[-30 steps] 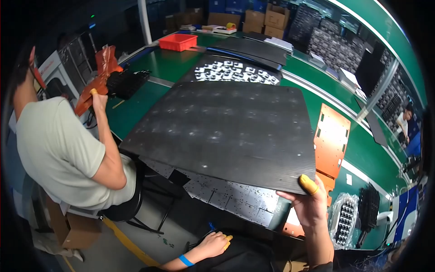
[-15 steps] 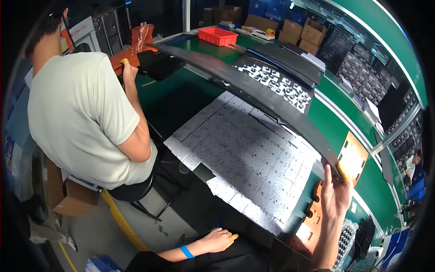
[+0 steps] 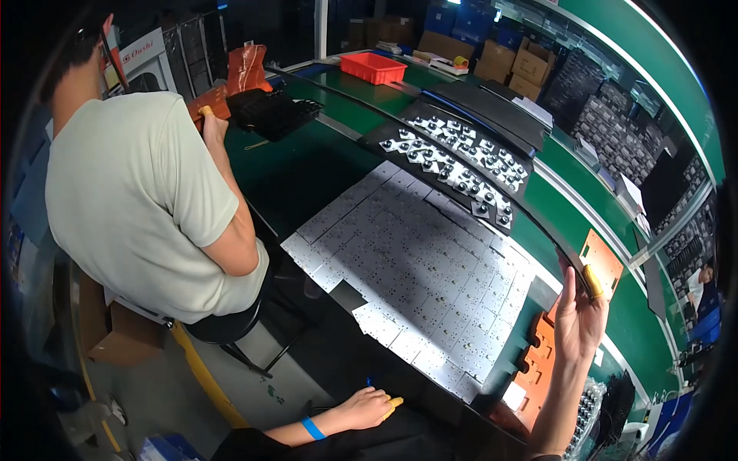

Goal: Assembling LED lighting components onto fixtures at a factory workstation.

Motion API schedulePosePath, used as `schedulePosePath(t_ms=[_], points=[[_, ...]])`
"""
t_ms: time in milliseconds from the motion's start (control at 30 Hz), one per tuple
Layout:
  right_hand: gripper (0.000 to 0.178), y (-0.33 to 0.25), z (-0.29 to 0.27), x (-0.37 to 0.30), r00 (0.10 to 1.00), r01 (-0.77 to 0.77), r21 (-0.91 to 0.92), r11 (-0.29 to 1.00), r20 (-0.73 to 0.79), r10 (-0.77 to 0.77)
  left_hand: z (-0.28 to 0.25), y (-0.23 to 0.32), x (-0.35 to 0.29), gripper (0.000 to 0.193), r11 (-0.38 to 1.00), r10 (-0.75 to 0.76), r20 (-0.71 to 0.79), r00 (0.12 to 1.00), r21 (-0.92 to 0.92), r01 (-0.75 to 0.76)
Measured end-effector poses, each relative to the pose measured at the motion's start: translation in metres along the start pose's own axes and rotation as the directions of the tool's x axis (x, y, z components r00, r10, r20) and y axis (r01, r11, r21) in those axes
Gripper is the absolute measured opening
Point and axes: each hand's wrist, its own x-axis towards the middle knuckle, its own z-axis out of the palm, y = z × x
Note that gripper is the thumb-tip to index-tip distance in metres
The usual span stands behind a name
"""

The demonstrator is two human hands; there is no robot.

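My right hand [image 3: 582,319], a yellow cover on one finger, grips the near end of a long dark panel [image 3: 453,157] that stretches away to the far left. It is seen almost edge-on. Beneath it lies a black sheet carrying several small white pieces with black knobs [image 3: 480,184]. A broad spread of silvery-white dotted plates [image 3: 415,269] covers the near table. Low in front of me, my left hand [image 3: 365,409] rests with curled fingers, yellow covers on the tips; whatever is inside them is hidden. A blue band circles that wrist.
At left sits a co-worker [image 3: 138,207] in a pale shirt, holding an orange piece [image 3: 211,104]. Black parts [image 3: 269,111] and a red bin [image 3: 374,67] stand on the green table [image 3: 300,169]. Orange fixtures [image 3: 536,369] and a bagged bundle [image 3: 590,411] lie by my right arm.
The dark panel has turned from showing its broad face to nearly edge-on, uncovering more white pieces. My right hand moved slightly right. My left hand barely moved.
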Motion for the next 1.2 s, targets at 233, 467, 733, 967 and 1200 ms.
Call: schedulePosePath(t_ms=[233, 467, 733, 967, 1200], points=[[0.038, -0.030, 0.009, 0.002, 0.965, 0.035, 0.138, 0.990, 0.251, -0.069, -0.001, -0.004, 0.000, 0.019, 1.000, -0.018, -0.149, 0.989, 0.002, 0.019], [0.032, -0.052, 0.007, 0.002, 0.958, 0.166, 0.086, 0.982, 0.221, -0.182, -0.005, -0.005, 0.005, 0.019, 1.000, 0.013, -0.162, 0.987, 0.016, -0.010], [0.015, -0.041, 0.002, 0.024, 0.913, 0.356, -0.233, 0.905, -0.121, -0.390, -0.046, -0.009, 0.016, 0.027, 0.883, -0.373, -0.374, 0.849, -0.425, 0.200], [0.016, -0.014, -0.005, 0.088, 0.884, 0.344, -0.248, 0.906, -0.239, -0.401, -0.058, -0.021, 0.028, 0.051, 0.026, -0.361, -0.006, 0.932, -1.000, 0.004], [0.019, -0.023, -0.014, 0.200, 0.928, 0.303, -0.187, 0.935, -0.164, -0.333, -0.019, -0.006, 0.026, 0.034, -0.030, -0.502, 0.022, 0.865, -1.000, 0.008]])
